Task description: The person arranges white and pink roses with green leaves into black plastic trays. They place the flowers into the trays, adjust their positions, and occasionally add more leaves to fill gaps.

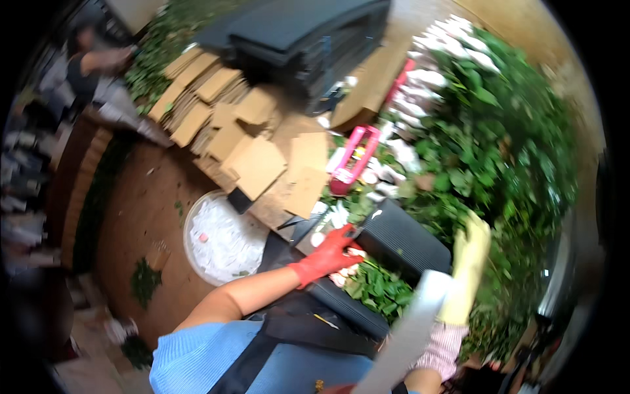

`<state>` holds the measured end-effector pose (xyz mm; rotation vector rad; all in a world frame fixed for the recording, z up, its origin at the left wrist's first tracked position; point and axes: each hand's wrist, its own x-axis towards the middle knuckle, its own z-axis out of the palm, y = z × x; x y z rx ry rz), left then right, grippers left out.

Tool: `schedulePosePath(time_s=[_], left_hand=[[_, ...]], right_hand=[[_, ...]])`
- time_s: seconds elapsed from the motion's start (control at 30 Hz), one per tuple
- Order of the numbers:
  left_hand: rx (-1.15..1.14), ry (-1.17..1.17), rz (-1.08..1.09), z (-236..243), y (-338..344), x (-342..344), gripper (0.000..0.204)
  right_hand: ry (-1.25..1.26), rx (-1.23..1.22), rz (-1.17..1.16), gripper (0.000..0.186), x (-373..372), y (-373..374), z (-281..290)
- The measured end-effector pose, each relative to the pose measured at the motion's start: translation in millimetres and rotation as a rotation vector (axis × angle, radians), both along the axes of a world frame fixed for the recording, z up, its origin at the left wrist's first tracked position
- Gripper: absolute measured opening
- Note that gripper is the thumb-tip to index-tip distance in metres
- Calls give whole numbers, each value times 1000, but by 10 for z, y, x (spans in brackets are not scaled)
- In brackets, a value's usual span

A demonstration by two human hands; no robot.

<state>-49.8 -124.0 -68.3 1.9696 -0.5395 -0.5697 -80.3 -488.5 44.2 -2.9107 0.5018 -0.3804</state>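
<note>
When starting from the red-gloved left hand (331, 256), find fingers loosely spread rather than closed, reaching to the end of a black ribbed block (407, 240) and over the pale pink heads of a rose bunch (379, 287). Cannot tell how firmly pressed there. Then cross to the yellow-gloved right hand (471, 241), just beside the block's right end, at the edge of heaped foliage (489, 154); cannot tell whether gripping a stem or empty. Look for the bunch between that block and a lower ribbed block (348, 308), blossoms toward the left hand, leaves toward the right.

Judge it light overall, springy in the leaves, likely stiff and perhaps thorny in the hidden stems. Treat the petals as soft and easily bruised. Best held around the gathered stems, well away from the blossoms, and never pinched at the heads.

Farther out, note a blurred pale strip (410, 335) before the right forearm, then a pink plastic holder (357, 157) and cardboard pieces (261, 165) on the table (266, 213). Beyond its edge, see a white tub (187, 235) filled with paper scraps (223, 238).
</note>
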Motion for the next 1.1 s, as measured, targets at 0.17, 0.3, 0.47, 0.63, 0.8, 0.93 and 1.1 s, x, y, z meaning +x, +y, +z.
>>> schedulePosePath(time_s=[0.17,0.3,0.47,0.63,0.8,0.93,1.1], left_hand=[[-31,80,0,-90,54,-14,39],[-47,125,62,-168,-41,15,50],[-100,101,49,-360,-27,111,40],[-100,96,23,192,-114,131,30],[-199,154,80,147,-85,79,27],[-117,310,38,277,-104,108,35],[-49,190,68,-36,-20,114,40]], right_hand=[[-7,554,-230,38,-473,-61,260],[-302,323,-23,40,-639,134,722],[-730,1500,-518,39,-642,-47,721],[-757,926,271,58,-918,-192,859],[-850,658,256,49,-1224,135,1251],[-498,-440,251,32,-1701,241,1565],[-600,-124,27,31,-2350,365,1404]])
